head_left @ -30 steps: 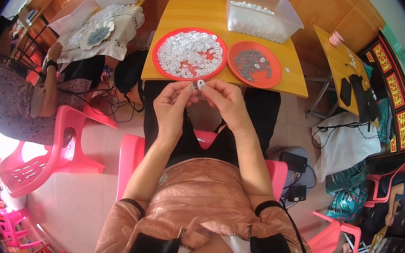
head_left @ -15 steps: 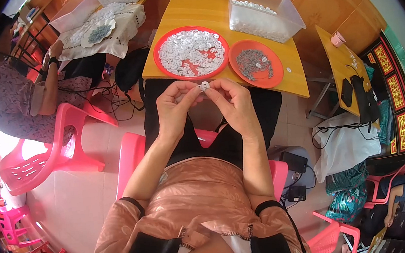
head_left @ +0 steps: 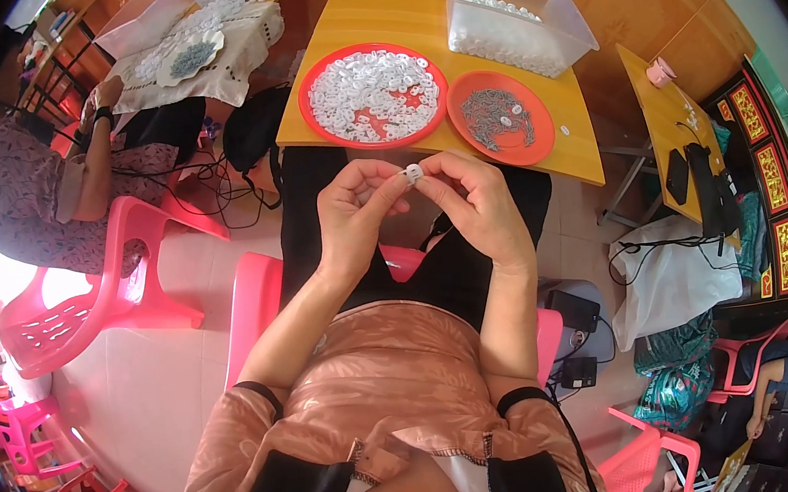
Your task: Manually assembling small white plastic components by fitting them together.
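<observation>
Over my lap, just in front of the table edge, both hands meet at the fingertips. My right hand (head_left: 482,207) pinches a small white plastic piece (head_left: 414,173) with a hole in it, between thumb and forefinger. My left hand (head_left: 354,216) is closed in a pinch right against its left side; whatever lies between those fingertips is too small to make out. Beyond the hands, a red round tray (head_left: 310,119) holds a heap of similar white pieces (head_left: 361,84). To its right, an orange-red plate (head_left: 538,142) carries small grey metal parts (head_left: 494,113) and a few white pieces.
A clear plastic bin (head_left: 523,13) of white pieces stands at the back of the yellow table (head_left: 368,16). At left, another person (head_left: 57,187) sits on a pink chair (head_left: 125,277) by a cloth-covered table (head_left: 236,55). Cables and a white bag (head_left: 679,277) lie at right.
Both hands, still together, have shifted slightly right and a little nearer to me with the white piece. Its face shows turned differently between the fingertips.
</observation>
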A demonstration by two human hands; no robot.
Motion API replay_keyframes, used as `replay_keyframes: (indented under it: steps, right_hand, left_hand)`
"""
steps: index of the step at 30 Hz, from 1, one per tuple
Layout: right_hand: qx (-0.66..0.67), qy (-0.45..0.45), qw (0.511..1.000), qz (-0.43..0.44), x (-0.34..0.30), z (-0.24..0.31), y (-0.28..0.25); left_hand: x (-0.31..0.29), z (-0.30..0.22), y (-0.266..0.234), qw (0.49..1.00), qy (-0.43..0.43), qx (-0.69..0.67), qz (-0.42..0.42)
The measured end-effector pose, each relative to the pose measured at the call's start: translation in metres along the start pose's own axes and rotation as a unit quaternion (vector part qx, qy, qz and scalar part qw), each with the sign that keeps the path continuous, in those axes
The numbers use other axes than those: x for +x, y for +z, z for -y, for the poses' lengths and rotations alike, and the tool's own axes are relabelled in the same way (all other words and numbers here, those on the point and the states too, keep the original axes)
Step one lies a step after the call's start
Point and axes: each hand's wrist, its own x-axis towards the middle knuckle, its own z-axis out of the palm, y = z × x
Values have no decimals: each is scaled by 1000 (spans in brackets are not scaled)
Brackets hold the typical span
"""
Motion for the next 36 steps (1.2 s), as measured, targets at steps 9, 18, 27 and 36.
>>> replay_keyframes:
  steps: [9,18,27,36]
  right_hand:
    - [123,43,988,83,-3,5,-8]
    - [271,122,950,94,-5,0,3]
    - [332,122,933,61,1,-3,15]
    - [348,171,921,32,4,1,29]
  left_hand:
    - [13,0,-14,976,27,-33,214]
    - [12,3,-19,965,71,-52,249]
    - [13,5,-10,973,53,-135,182]
    - [11,1,-19,984,26,-84,157]
